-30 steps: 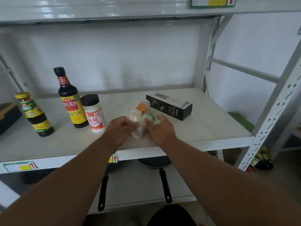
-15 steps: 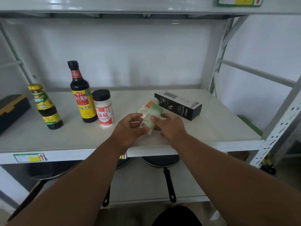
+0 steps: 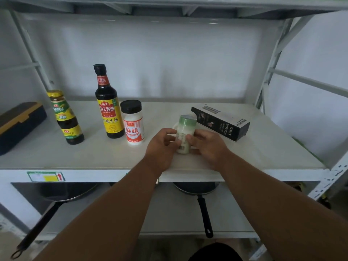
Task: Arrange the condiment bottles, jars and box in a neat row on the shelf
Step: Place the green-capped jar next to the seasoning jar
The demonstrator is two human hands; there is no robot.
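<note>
Green-capped jar (image 3: 185, 133) | upright, long axis vertical, near shelf (image 3: 263, 147) front edge | pinched between left hand (image 3: 161, 149) and right hand (image 3: 208, 146), equally near

The picture is bright but a bit gray and cool, like soft daylight in a room. The white back wall (image 3: 169, 59) looks washed out and has pale shiny patches near the top middle. The shelf top (image 3: 113, 153) shines softly too. Shadows are weak and fuzzy; small ones sit under the tall dark bottle (image 3: 108, 102) and the black box (image 3: 222, 121). It is much darker in the lower part of the frame, where the pans (image 3: 195, 189) sit in shade. Straight shelf posts bend and lean at the left and right edges, because the lens is very wide. The arms at the bottom look stretched and big. Everything is a little soft, and small print on labels is smeared.
</note>
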